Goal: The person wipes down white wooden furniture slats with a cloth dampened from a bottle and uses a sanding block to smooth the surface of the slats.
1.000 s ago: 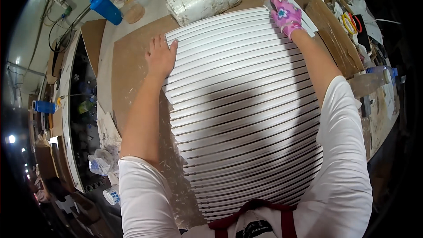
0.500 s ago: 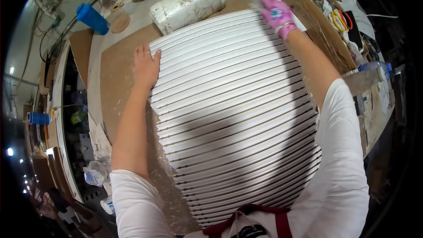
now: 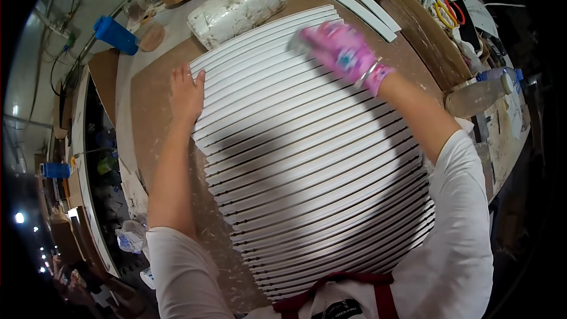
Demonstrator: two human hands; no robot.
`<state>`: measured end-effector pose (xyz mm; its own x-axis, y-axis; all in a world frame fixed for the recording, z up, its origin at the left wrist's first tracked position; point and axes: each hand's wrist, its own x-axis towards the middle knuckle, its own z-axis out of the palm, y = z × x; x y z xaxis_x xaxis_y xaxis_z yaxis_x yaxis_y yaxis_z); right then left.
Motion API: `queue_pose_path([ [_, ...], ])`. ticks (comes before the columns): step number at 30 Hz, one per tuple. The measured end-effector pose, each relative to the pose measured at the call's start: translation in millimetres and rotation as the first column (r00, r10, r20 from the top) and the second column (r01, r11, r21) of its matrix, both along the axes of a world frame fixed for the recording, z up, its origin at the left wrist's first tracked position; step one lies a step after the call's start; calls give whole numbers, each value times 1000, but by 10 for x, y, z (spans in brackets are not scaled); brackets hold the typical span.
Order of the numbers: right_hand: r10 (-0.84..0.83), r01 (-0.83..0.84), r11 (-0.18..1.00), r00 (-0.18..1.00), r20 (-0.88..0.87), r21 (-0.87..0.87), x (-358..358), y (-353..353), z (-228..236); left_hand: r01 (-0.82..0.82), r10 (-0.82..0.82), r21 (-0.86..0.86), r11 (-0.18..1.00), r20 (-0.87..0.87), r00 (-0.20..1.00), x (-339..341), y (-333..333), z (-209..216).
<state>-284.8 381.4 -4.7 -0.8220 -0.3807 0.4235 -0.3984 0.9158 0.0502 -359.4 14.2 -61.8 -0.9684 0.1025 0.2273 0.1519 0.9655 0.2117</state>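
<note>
Many long white slats (image 3: 283, 142) lie side by side across the brown board in front of me, with narrow dark gaps between them. Against their left ends, near the far corner, rests my bare left hand (image 3: 186, 94), open, with the thumb apart from the fingers. My right hand (image 3: 344, 54), in a pink patterned glove, is over the far slats right of the middle. Its fingers are closed and bent down on a small greyish thing (image 3: 300, 43), blurred by motion and too unclear to name.
Beyond the slats sits a white wrapped block (image 3: 239, 7). Two loose white strips (image 3: 351, 1) lie at the far right, beside a cardboard box (image 3: 422, 35) holding scissors (image 3: 450, 15) and scraps. A clear bottle (image 3: 478, 99) lies at the right; a blue cup (image 3: 115, 34) stands far left.
My right hand has swept left and nearer along the slats from their far right end, uncovering the loose strips' near ends. My left hand stays at the slats' left ends.
</note>
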Motion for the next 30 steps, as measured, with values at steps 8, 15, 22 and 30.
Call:
queue_pose_path([
  [8, -404, 401, 914, 912, -67, -60, -164, 1401, -107, 91, -91, -6, 996, -101, 991, -24, 184, 20],
  [15, 111, -108, 977, 994, 5, -186, -653, -1523, -182, 114, -115, -16, 993, -123, 986, -38, -13, -34],
  [22, -611, 604, 792, 786, 95, 88, -622, 770, -25, 84, -88, -32, 996, -126, 988, -34, 67, -43],
  [30, -254, 252, 967, 950, 182, 32, 464, 633, -170, 55, -58, -46, 997, -72, 996, -24, 11, -19],
])
